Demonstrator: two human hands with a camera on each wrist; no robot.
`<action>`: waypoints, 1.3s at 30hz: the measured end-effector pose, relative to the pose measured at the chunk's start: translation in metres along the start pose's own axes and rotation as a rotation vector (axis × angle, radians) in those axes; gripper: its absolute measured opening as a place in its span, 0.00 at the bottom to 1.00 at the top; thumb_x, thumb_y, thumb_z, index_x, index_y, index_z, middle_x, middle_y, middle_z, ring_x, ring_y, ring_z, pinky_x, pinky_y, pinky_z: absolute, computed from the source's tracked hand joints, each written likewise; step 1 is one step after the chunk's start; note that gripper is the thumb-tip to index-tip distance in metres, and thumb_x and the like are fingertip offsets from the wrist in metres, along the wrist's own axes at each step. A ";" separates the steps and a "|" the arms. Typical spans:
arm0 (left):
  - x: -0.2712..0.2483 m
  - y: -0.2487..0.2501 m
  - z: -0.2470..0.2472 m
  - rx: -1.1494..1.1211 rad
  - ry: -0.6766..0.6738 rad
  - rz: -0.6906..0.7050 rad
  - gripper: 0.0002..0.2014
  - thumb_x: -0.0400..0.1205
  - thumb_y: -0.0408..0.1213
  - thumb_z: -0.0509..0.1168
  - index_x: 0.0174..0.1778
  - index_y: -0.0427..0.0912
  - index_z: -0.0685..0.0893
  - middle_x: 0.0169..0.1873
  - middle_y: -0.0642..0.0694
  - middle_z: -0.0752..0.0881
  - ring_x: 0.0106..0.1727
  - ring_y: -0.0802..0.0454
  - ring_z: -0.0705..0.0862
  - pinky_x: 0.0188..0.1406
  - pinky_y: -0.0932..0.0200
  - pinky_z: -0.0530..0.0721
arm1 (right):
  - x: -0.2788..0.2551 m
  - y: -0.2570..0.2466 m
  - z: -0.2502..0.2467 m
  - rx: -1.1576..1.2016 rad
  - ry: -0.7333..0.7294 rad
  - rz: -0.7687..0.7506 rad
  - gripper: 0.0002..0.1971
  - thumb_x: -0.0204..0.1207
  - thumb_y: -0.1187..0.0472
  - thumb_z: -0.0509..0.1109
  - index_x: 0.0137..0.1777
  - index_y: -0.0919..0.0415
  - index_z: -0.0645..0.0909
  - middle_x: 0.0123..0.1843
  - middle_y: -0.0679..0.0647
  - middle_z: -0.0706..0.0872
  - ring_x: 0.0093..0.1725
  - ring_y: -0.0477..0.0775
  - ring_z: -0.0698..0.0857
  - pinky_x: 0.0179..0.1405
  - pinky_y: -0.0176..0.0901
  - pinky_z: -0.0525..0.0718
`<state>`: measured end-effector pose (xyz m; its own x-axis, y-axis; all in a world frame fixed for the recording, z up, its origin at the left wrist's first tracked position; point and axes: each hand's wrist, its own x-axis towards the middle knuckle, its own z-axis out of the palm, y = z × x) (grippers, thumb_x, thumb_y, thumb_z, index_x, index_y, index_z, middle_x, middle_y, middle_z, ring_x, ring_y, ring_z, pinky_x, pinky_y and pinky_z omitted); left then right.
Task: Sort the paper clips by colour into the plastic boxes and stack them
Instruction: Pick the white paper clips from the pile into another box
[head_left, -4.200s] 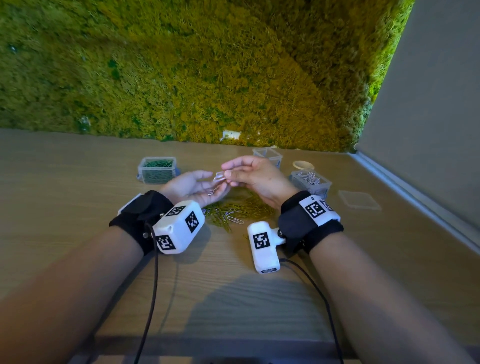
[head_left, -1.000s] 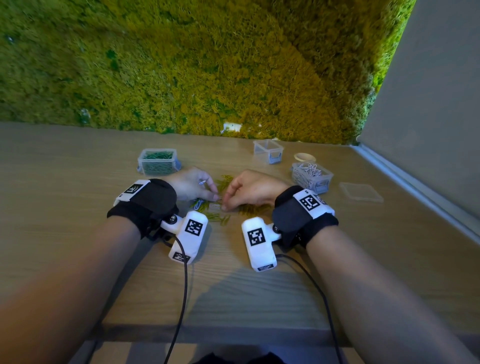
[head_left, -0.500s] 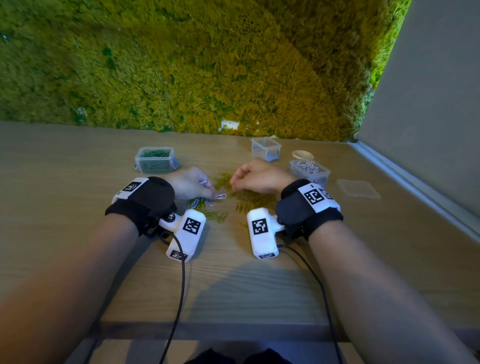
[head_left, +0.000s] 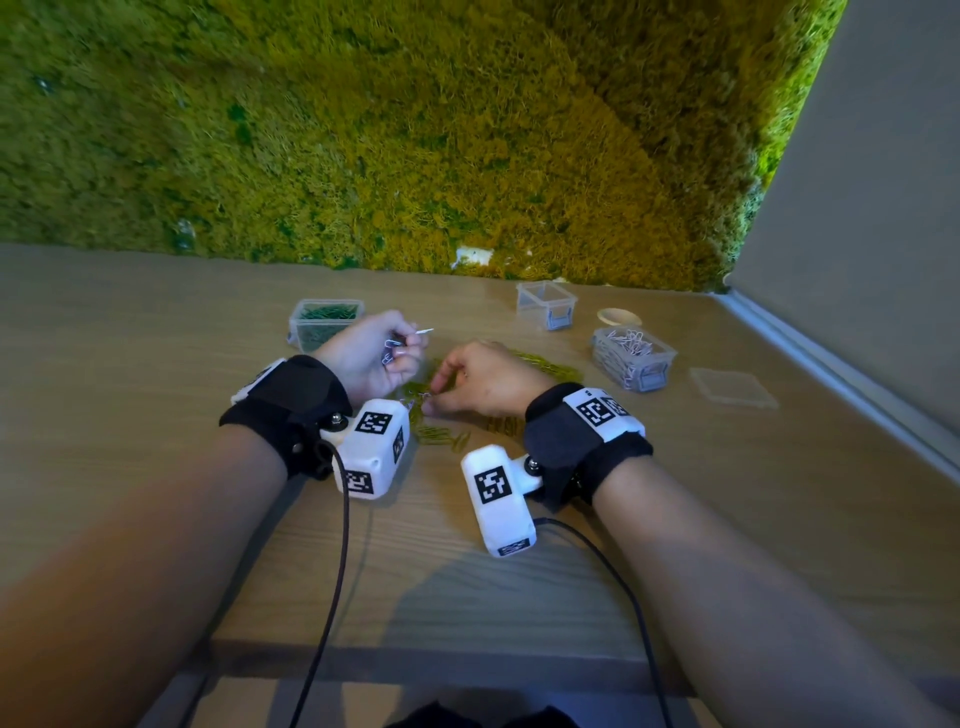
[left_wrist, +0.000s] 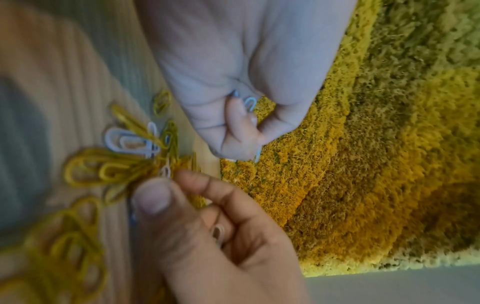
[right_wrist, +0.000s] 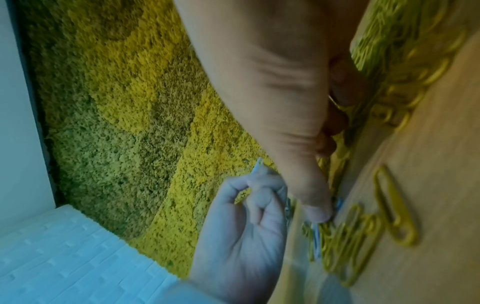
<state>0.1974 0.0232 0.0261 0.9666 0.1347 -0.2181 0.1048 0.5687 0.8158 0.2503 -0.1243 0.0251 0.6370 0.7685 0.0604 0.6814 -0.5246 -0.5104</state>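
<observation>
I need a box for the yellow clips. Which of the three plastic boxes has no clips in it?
The small clear box at the back by the moss wall. The left box holds green clips, and the right box holds white ones.

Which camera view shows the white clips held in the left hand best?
The head view: the left hand shows whole, gripping the white clips, one sticking out. The left wrist view shows only loops between curled fingers; the right wrist view shows only a blurred tip.

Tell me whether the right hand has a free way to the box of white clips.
Probably yes. The right hand is down at the yellow clips, and the open box of white clips stands on that same side with only bare table between them.
</observation>
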 end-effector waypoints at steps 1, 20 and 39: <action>0.000 0.000 0.000 -0.040 -0.003 0.003 0.08 0.76 0.25 0.48 0.38 0.40 0.68 0.22 0.49 0.69 0.17 0.60 0.63 0.09 0.71 0.59 | 0.002 0.000 0.001 -0.020 0.003 -0.009 0.10 0.70 0.57 0.78 0.48 0.61 0.88 0.29 0.43 0.79 0.28 0.39 0.74 0.19 0.24 0.68; 0.003 0.013 -0.028 -0.632 0.042 -0.171 0.16 0.82 0.29 0.51 0.28 0.35 0.73 0.19 0.47 0.70 0.12 0.54 0.67 0.06 0.65 0.58 | 0.002 -0.011 0.003 0.416 -0.056 0.088 0.05 0.80 0.60 0.68 0.46 0.60 0.83 0.36 0.53 0.79 0.30 0.48 0.73 0.26 0.38 0.71; -0.014 0.018 -0.019 0.765 -0.020 -0.195 0.06 0.80 0.33 0.64 0.50 0.40 0.84 0.18 0.56 0.64 0.14 0.64 0.58 0.08 0.73 0.53 | -0.002 -0.001 -0.004 -0.018 -0.009 -0.003 0.06 0.73 0.61 0.76 0.48 0.60 0.88 0.38 0.44 0.82 0.35 0.37 0.75 0.25 0.21 0.68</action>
<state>0.1816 0.0473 0.0335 0.9173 0.0710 -0.3917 0.3979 -0.1366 0.9072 0.2503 -0.1270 0.0292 0.6318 0.7733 0.0540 0.6897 -0.5290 -0.4945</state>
